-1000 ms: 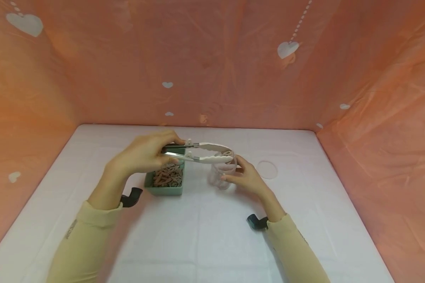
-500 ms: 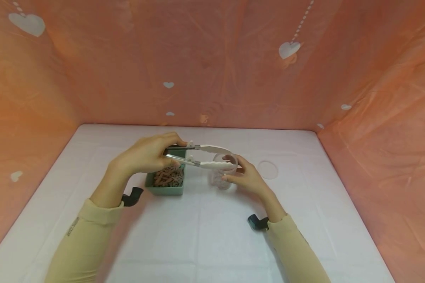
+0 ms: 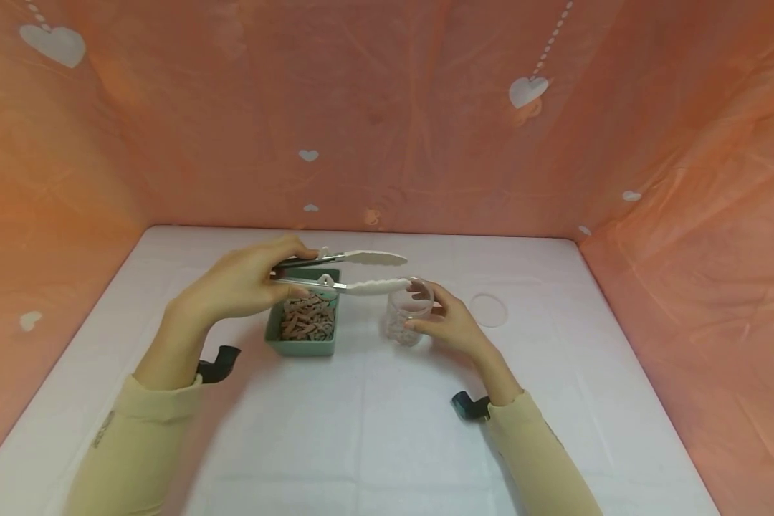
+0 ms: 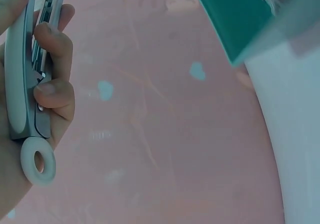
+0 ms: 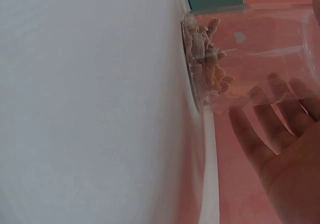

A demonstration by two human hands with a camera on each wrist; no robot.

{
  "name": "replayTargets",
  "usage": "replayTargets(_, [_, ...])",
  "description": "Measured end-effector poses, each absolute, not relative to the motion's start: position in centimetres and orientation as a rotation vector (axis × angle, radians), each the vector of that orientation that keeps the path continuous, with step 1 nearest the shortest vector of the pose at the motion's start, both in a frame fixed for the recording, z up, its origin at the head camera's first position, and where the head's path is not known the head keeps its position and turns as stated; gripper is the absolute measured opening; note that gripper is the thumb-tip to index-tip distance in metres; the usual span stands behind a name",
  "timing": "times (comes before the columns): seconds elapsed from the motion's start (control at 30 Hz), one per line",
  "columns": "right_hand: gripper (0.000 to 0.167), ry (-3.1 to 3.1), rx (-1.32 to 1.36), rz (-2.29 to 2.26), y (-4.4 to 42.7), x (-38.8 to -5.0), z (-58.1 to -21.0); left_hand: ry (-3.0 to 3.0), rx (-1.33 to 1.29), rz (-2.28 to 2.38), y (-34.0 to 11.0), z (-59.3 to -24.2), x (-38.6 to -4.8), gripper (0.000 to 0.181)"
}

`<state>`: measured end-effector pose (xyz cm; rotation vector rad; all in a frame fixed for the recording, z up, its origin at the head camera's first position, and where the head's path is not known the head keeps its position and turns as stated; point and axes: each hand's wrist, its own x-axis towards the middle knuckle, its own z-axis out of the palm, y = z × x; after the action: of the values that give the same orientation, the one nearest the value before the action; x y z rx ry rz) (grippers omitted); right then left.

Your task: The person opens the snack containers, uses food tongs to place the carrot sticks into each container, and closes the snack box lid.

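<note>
My left hand (image 3: 241, 283) grips metal tongs with white scalloped tips (image 3: 377, 287); the tips stand apart with nothing seen between them, the lower one at the jar's rim. In the left wrist view my fingers curl round the tongs (image 4: 20, 74). Below the tongs a green bin (image 3: 302, 348) holds brown pieces (image 3: 307, 319). My right hand (image 3: 450, 322) holds the upright clear jar (image 3: 409, 304) from its right side, fingers behind and thumb in front. Several brown pieces (image 5: 200, 56) lie at the jar's bottom in the right wrist view.
A clear round ring or lid (image 3: 488, 310) lies flat on the white-covered table (image 3: 361, 430), right of the jar. Orange-pink sheeting with hearts (image 3: 374, 143) stands behind the table and at both sides.
The brown pieces between the tongs' tips are gone from there. My left hand has drawn the tongs leftward, away from the jar's mouth. My right hand and the jar have stayed put.
</note>
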<state>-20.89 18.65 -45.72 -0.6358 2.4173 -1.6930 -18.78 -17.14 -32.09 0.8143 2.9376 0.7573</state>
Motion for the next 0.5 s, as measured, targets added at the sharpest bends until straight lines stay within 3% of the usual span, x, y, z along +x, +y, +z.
replayTargets(0.5, [0.075,2.419,-0.66,-1.679,18.6,-21.0,-45.8,3.029,0.654,0.584,-22.7,-31.4,-16.8,0.045])
